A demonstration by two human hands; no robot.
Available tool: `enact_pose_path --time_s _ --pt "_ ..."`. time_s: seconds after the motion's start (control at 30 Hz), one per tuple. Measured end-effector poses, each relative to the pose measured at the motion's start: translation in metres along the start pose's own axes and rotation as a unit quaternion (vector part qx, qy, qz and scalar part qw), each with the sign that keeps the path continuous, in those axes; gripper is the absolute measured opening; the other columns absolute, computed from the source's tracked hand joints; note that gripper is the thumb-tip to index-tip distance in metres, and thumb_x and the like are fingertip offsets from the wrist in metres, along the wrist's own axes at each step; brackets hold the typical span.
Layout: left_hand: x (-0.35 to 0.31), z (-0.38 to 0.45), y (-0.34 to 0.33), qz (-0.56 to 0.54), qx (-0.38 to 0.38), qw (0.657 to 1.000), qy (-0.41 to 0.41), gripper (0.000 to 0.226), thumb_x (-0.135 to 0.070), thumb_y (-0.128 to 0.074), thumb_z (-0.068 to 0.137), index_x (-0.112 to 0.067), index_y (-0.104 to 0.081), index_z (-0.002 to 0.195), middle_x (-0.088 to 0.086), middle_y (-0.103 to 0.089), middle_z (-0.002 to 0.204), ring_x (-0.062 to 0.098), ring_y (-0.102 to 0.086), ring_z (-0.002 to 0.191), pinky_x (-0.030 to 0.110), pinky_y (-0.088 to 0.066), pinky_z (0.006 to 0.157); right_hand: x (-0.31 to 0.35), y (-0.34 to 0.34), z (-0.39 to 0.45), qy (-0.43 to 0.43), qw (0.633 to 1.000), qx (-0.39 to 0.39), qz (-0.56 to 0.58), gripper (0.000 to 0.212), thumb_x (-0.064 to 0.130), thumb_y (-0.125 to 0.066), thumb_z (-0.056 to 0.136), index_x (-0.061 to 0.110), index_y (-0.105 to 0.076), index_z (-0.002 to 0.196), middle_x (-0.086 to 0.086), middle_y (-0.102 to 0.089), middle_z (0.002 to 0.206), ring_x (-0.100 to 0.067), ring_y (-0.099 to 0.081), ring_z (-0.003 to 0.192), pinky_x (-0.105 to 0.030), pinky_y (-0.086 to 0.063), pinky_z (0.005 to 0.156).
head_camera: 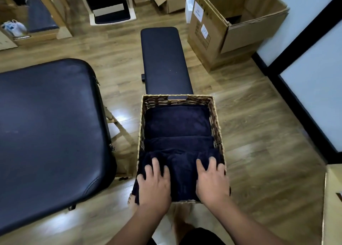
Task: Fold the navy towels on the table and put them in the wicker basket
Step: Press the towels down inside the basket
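Towel (pixel 182 168) under both flat hands

The left hand (pixel 154 184) and right hand (pixel 212 181) cover parts of the nearest navy towel (pixel 182 172), which itself hides the wicker basket's (pixel 216 122) near rim on the left and the ends of the towels behind it. The padded table (pixel 50 130) runs off the left edge, and the basket hides the black bench's (pixel 163 59) near end. The labels on the large cardboard box (pixel 231 30) are too small to read.
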State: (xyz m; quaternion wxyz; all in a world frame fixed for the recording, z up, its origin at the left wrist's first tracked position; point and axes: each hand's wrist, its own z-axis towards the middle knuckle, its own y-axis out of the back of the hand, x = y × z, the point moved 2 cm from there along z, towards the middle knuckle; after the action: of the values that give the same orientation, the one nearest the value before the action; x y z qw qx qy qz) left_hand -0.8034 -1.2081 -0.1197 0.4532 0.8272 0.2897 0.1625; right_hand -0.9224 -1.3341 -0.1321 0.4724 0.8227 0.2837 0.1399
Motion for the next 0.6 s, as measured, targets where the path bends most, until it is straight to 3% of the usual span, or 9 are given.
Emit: enact_pose_path --time_s 0.1,0.2,0.37,0.5,0.6 --pt "0.002 0.013 -0.007 -0.064 0.085 0.994 0.026 0.097 -0.022 -0.059 0.089 -0.023 0.007 0.159 0.033 0.018 0.156 0.045 -0.038 0.128 0.045 -0.046 0.1 -0.001 -0.001 0.01 -0.025 0.996 0.067 0.061 0.088 0.043 -0.063 0.091 0.033 -0.007 0.159 -0.016 -0.008 0.153 -0.039 -0.029 0.128 -0.042 -0.045 0.1" --pt "0.013 0.038 -0.024 -0.153 0.15 0.976 0.046 0.104 -0.016 -0.061 0.088 -0.019 0.015 0.159 0.034 0.021 0.157 0.048 -0.041 0.135 0.043 -0.042 0.11 -0.003 -0.013 0.018 -0.023 0.991 0.102 0.086 0.093 0.042 -0.066 0.093 0.032 -0.002 0.16 -0.02 0.0 0.157 -0.043 -0.028 0.134 -0.041 -0.039 0.108" --pt "0.044 0.068 -0.057 -0.259 0.146 0.951 0.088 0.111 -0.012 -0.068 0.081 -0.026 0.007 0.161 0.022 -0.002 0.165 0.037 -0.041 0.141 0.035 -0.037 0.113 -0.007 -0.041 0.034 -0.017 0.979 0.16 0.125 0.101 0.03 -0.07 0.093 0.038 0.007 0.159 -0.017 0.018 0.162 -0.049 -0.009 0.148 -0.046 -0.035 0.113" --pt "0.04 0.068 -0.057 -0.264 0.156 0.948 0.08 0.111 -0.014 -0.07 0.082 -0.026 0.006 0.161 0.025 0.006 0.164 0.038 -0.037 0.144 0.033 -0.033 0.116 -0.022 -0.038 0.045 -0.009 0.97 0.19 0.152 0.109 0.029 -0.077 0.086 0.041 0.004 0.158 -0.016 0.019 0.164 -0.049 -0.013 0.148 -0.049 -0.033 0.117" --pt "0.041 0.056 -0.049 -0.26 0.147 0.952 0.072 0.095 -0.02 -0.064 0.09 -0.021 -0.002 0.162 0.027 0.001 0.163 0.038 -0.031 0.147 0.032 -0.027 0.117 -0.027 -0.031 0.039 0.009 0.966 0.196 0.167 0.107 0.033 -0.075 0.088 0.042 0.005 0.158 -0.014 0.018 0.166 -0.047 -0.011 0.15 -0.047 -0.029 0.119"
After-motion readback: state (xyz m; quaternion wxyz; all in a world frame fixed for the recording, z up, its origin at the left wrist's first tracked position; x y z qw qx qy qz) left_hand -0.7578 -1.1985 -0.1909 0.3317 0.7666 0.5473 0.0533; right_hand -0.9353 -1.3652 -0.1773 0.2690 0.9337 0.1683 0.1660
